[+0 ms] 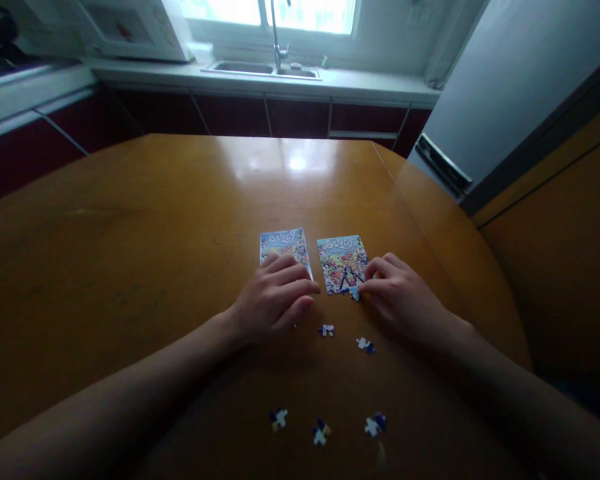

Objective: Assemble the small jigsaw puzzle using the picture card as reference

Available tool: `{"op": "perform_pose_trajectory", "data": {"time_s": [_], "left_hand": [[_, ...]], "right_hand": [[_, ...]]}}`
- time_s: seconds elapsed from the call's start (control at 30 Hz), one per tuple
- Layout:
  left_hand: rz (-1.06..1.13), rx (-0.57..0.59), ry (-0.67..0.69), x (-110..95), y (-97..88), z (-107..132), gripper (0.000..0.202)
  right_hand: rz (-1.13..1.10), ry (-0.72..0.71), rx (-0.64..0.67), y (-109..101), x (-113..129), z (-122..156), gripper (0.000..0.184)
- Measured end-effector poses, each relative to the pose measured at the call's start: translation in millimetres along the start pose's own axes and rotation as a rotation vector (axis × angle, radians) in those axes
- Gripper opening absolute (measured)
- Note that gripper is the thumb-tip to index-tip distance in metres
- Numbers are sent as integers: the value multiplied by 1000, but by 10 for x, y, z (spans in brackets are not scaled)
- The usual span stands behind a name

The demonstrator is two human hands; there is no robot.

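Observation:
Two small colourful pictures lie side by side on a brown wooden table (pixel 155 220): a reference card (pixel 283 243) on the left and a partly built jigsaw (pixel 343 262) on the right. My left hand (pixel 275 297) rests flat on the lower part of the card, fingers together and stretched out. My right hand (pixel 400 297) pinches a small puzzle piece (pixel 354 292) against the jigsaw's bottom edge. Two loose pieces (pixel 326 330) (pixel 365 345) lie just below the hands. Three more pieces (pixel 279 418) (pixel 321 431) (pixel 375 424) sit nearer to me.
Behind the table runs a kitchen counter with a sink and tap (pixel 275 63) under a bright window. A white microwave (pixel 130 27) stands at the back left. A grey fridge (pixel 505 87) and a wooden panel (pixel 570 220) border the table's right side.

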State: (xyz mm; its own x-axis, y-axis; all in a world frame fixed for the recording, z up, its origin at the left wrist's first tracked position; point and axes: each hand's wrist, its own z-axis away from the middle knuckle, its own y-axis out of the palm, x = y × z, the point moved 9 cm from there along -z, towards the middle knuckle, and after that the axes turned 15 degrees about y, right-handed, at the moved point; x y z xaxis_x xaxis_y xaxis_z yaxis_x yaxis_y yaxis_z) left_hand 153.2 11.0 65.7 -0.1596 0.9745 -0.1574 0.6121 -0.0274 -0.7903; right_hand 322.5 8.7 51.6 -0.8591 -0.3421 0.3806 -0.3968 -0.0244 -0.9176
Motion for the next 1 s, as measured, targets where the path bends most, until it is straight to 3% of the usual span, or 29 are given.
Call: {"op": "perform_pose_trajectory", "data": {"time_s": [0.13,0.27,0.47,0.63,1.0], "left_hand": [[-60,101,49,-169,86,-53,26],[-96,195,82,-331,173,-120,31],[-116,214,127,-528,220,-168,35],[-61,190,291,-731,241,-195,34],[11,205,350,-769,246,-150,32]], "right_hand": [[-122,66,-75,-108,-263,-95,25],[-180,104,-71,-121,-471,-210,29],[-172,8,-25,-25,-419,-261,36],[-110,-54,-2,80,-411,-261,33],[-37,-35,5,112,-372,-206,28]]}}
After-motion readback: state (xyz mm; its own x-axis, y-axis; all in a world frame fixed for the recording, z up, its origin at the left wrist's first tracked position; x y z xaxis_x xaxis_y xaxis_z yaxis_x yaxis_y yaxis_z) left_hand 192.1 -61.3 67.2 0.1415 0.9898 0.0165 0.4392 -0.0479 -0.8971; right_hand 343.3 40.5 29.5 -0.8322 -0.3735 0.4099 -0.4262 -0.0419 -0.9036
